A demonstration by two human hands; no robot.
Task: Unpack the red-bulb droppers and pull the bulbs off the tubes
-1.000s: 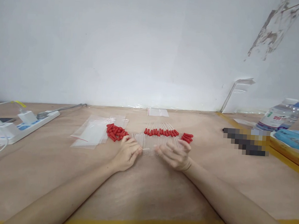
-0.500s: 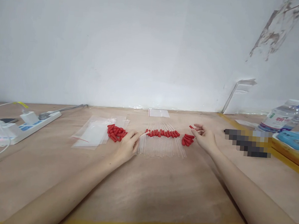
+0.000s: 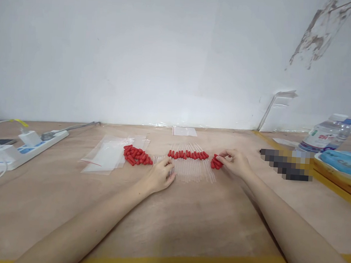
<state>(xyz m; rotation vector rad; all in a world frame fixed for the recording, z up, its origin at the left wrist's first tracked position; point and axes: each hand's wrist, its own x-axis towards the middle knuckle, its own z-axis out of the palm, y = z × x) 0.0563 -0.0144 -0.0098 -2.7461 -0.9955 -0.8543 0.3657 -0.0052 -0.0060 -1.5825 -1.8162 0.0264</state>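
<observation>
Thin clear tubes (image 3: 190, 173) lie side by side in the middle of the table. A row of small red rubber caps (image 3: 188, 154) runs across their upper part. At the left end of the tubes, my left hand (image 3: 160, 175) rests with its fingers curled; whatever is between them is too small or hidden to make out. My right hand (image 3: 235, 163) is closed at a small heap of red caps (image 3: 215, 163) to the right, its thumb and fingertips pinching one of them. Left of the tubes, beyond my left hand, is a larger pile of red caps (image 3: 135, 156).
Clear plastic bags (image 3: 103, 154) lie left of the large pile, and a small bag (image 3: 184, 131) by the wall. A power strip (image 3: 30, 151) with cables stands far left. To the right are a blurred-out dark object (image 3: 285, 165), water bottles (image 3: 321, 135) and a blue-topped pack (image 3: 341, 163).
My right hand has moved left and down onto the small heap of red caps. My left hand has moved slightly right and down over the tubes; the white stick in it no longer shows.
</observation>
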